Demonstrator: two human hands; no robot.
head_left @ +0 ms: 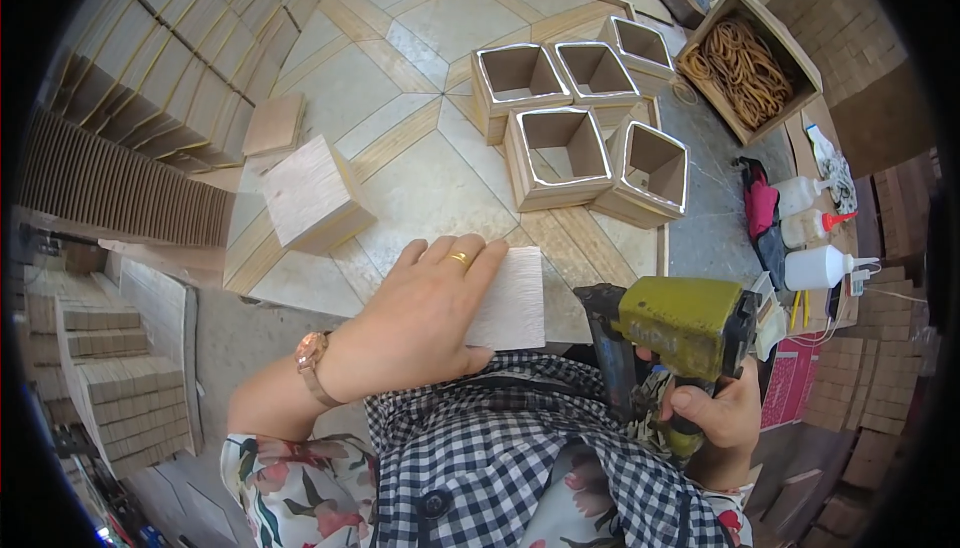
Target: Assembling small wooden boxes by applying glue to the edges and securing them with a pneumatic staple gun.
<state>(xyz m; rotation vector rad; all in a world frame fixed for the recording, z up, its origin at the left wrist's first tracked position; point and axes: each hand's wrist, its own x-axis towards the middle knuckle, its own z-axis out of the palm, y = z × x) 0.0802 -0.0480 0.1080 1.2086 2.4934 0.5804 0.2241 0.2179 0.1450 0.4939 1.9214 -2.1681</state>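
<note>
My left hand (430, 308), with a ring and a watch, lies over a pale square wooden panel (515, 298) at the table's near edge. Its fingers reach the far side and its thumb the near side; whether a box is under the panel is hidden. In my right hand (722, 413) is a yellow-green nail gun (685, 323), gripped by its handle, its nose just right of the panel. A covered wooden box (312, 193) stands to the left, beside a loose wooden panel (274, 125). Open wooden boxes (558, 153) with white glue along their rims are grouped farther right.
A wooden crate (745, 123) of tan rubber bands stands at the far right. Below it are white glue bottles (815, 268) and a pink-and-black item (762, 203). Banded stacks of panels (150, 58) rise on the left. A checked apron (480, 448) borders the table (400, 163).
</note>
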